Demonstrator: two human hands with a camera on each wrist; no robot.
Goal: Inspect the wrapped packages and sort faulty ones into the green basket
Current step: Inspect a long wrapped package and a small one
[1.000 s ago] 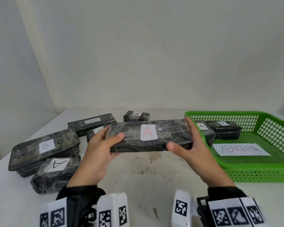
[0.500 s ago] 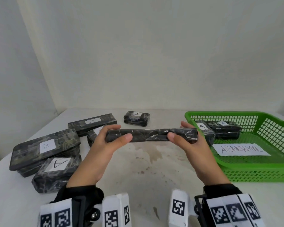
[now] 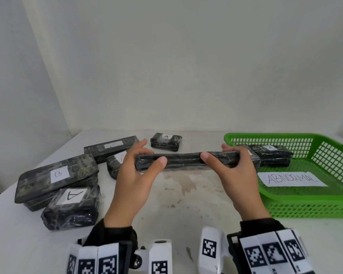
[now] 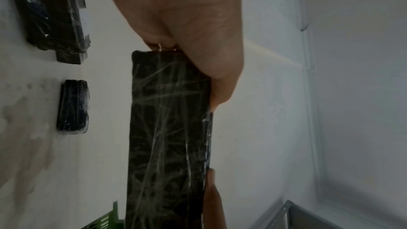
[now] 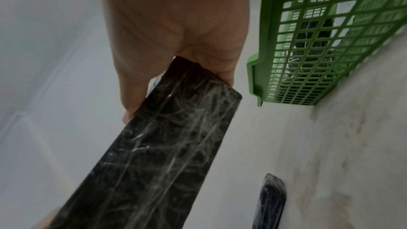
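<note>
Setting: pale walls behind a stained white table (image 3: 186,196).
Left hand (image 3: 134,176): raised over the table, thumb on the near edge and fingers behind, gripping the left end of a long black package wrapped in clear film (image 3: 188,160).
Right hand (image 3: 236,175): mirrors it, thumb in front and fingers over the far side, gripping the right end.
Held package: level between both hands above the table, its narrow edge toward the head camera, just left of the green plastic mesh basket (image 3: 313,204).
Packages on table: five, left of the hands; labels read B, A, A; two are partly hidden.
Packages in basket: two, at its back.
Basket label: white paper sheet reading ABNORMAL (image 3: 291,179).
</note>
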